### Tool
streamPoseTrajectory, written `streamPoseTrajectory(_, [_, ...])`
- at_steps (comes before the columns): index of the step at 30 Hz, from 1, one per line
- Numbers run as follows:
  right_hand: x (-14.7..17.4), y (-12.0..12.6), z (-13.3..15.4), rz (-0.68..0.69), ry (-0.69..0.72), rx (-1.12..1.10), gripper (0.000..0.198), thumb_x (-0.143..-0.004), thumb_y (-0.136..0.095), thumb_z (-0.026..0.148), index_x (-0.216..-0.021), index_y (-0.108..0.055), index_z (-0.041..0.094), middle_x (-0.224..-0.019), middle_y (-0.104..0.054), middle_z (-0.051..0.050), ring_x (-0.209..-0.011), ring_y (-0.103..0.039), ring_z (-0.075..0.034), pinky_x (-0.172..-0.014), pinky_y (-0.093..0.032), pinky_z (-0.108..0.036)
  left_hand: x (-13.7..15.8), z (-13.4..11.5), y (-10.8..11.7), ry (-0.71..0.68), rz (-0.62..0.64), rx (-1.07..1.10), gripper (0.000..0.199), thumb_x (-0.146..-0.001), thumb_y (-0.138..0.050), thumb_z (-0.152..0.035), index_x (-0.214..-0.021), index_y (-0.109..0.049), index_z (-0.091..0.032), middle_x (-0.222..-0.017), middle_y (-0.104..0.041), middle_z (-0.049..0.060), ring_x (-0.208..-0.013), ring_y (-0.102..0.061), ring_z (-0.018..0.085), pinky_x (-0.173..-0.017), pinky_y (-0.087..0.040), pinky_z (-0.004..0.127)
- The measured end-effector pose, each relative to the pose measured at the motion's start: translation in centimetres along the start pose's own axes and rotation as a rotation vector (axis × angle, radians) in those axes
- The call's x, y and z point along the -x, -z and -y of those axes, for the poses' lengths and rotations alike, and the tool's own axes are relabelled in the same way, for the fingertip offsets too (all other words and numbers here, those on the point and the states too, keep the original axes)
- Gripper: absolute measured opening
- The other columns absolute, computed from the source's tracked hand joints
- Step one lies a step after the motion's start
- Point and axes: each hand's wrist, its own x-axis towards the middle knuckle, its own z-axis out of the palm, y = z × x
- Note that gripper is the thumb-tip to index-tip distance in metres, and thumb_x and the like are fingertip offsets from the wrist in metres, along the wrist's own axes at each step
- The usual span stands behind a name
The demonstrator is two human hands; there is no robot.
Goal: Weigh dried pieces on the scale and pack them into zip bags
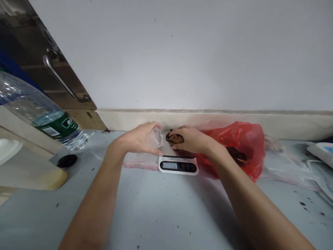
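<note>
A small white digital kitchen scale [178, 166] lies on the grey table, with lit digits on its display. Brown, curled dried pieces [176, 139] rest over its weighing plate, and my right hand [191, 139] has its fingers closed around them. On the scale's left, my left hand [139, 139] pinches a clear plastic bag [156, 137], whose mouth faces the dried pieces. More flat zip bags [142, 163] lie beneath that hand. Right beside my right forearm, a red plastic bag [247, 139] gapes open with dark brown pieces inside.
A water bottle [56, 125] and a pale plastic container [26, 166] stand at the left, near a black lid [67, 160]. Clear bags [283, 166] and a white device [322, 152] with a cable lie at the right. A wall [197, 62] closes off the back.
</note>
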Motion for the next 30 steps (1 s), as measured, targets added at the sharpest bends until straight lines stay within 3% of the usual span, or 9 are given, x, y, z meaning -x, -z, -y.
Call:
streamPoseTrajectory(3, [-0.2, 0.0, -0.3, 0.001, -0.014, -0.023, 0.021, -0.084, -0.062, 0.005, -0.091, -0.078, 0.017, -0.093, -0.079, -0.008, -0.082, -0.068, -0.02, -0.072, -0.047, -0.027, 0.0, 0.1, -0.2, -0.006, 0.036, -0.008, 0.089, -0.069, -0.083, -0.057, -0.146, -0.049, -0.029, -0.154, -0.055, 0.012, -0.141, -0.052, 0.037, -0.114, -0.045, 0.047])
streamPoseTrajectory(7, [-0.1, 0.3, -0.3, 0.002, -0.024, -0.058, 0.024, -0.085, -0.065, 0.005, -0.099, -0.08, 0.017, -0.102, -0.081, -0.005, -0.085, -0.069, -0.017, -0.076, -0.048, -0.024, 0.0, -0.2, -0.4, 0.016, 0.085, -0.004, 0.09, -0.066, -0.084, -0.054, -0.145, -0.053, -0.026, -0.149, -0.059, 0.015, -0.136, -0.057, 0.039, -0.11, -0.048, 0.049])
streamPoseTrajectory(12, [0.3, 0.7, -0.9, 0.009, -0.048, -0.155, 0.024, -0.085, -0.068, 0.011, -0.104, -0.081, 0.018, -0.097, -0.081, -0.004, -0.082, -0.071, -0.017, -0.073, -0.051, -0.025, -0.3, -0.7, -0.8, 0.032, 0.084, -0.026, 0.084, -0.064, -0.084, -0.055, -0.138, -0.059, -0.025, -0.145, -0.062, 0.015, -0.134, -0.058, 0.04, -0.107, -0.05, 0.05])
streamPoseTrajectory(17, [0.9, 1.4, -1.1, -0.033, 0.077, -0.196, 0.027, -0.083, -0.07, 0.011, -0.106, -0.081, 0.022, -0.116, -0.08, -0.004, -0.101, -0.073, -0.022, -0.088, -0.053, -0.029, -0.8, -1.0, -1.2, -0.026, 0.063, 0.024, 0.087, -0.066, -0.085, -0.057, -0.141, -0.055, -0.026, -0.154, -0.056, 0.014, -0.144, -0.048, 0.04, -0.115, -0.044, 0.052])
streamPoseTrajectory(21, [1.5, 1.6, -0.2, -0.022, 0.169, -0.165, 0.032, -0.083, -0.063, 0.003, -0.098, -0.082, 0.023, -0.121, -0.079, -0.003, -0.104, -0.072, -0.021, -0.085, -0.052, -0.027, -1.1, -0.7, -1.5, -0.022, 0.036, 0.076, 0.101, -0.064, -0.087, -0.058, -0.15, -0.046, -0.025, -0.162, -0.047, 0.016, -0.15, -0.042, 0.039, -0.12, -0.039, 0.053])
streamPoseTrajectory(26, [1.6, 1.4, 0.1, -0.026, 0.265, -0.185, 0.034, -0.081, -0.059, -0.001, -0.099, -0.08, 0.02, -0.112, -0.08, -0.003, -0.087, -0.071, -0.017, -0.073, -0.049, -0.024, -1.1, -0.9, -1.3, -0.111, 0.053, 0.153, 0.088, -0.064, -0.09, -0.056, -0.141, -0.058, -0.026, -0.15, -0.061, 0.013, -0.138, -0.056, 0.037, -0.113, -0.046, 0.048])
streamPoseTrajectory(30, [1.6, 1.4, 0.1, -0.032, 0.236, -0.122, 0.043, -0.076, -0.051, -0.007, -0.097, -0.079, 0.019, -0.108, -0.079, -0.003, -0.079, -0.066, -0.014, -0.068, -0.045, -0.024, -1.1, -1.4, -1.1, -0.182, 0.076, 0.246, 0.086, -0.063, -0.092, -0.05, -0.138, -0.06, -0.024, -0.143, -0.066, 0.011, -0.13, -0.062, 0.035, -0.107, -0.049, 0.042])
